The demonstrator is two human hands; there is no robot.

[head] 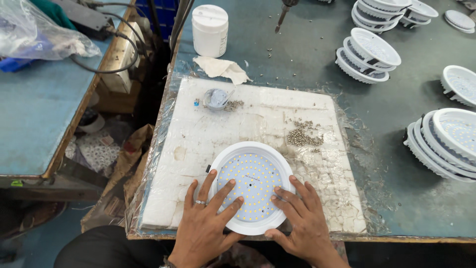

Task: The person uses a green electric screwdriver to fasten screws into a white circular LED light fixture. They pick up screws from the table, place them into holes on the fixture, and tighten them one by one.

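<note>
- Grey workbench (307, 59) carried white foam pad (208, 144) at its front edge.
- I saw round LED panel (252, 186) at pad's front edge.
- Left hand (203, 223), right hand (300, 218) lay spread flat on it.

Round white LED downlight (253, 186) — flat, face-up

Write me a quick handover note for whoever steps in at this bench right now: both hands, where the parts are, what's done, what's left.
Left hand: flat, fingers spread on the round white light fitting, nothing in its grip.
Right hand: same, pressing the fitting's right and lower rim.
Fitting lies on the white foam pad with its LED board seated face up.
Loose screws are piled on the pad beyond the fitting; small grey dish further back.
Stacks of fittings stand to the right.
No screws can be made out in this board; fastening appears left to do.
</note>
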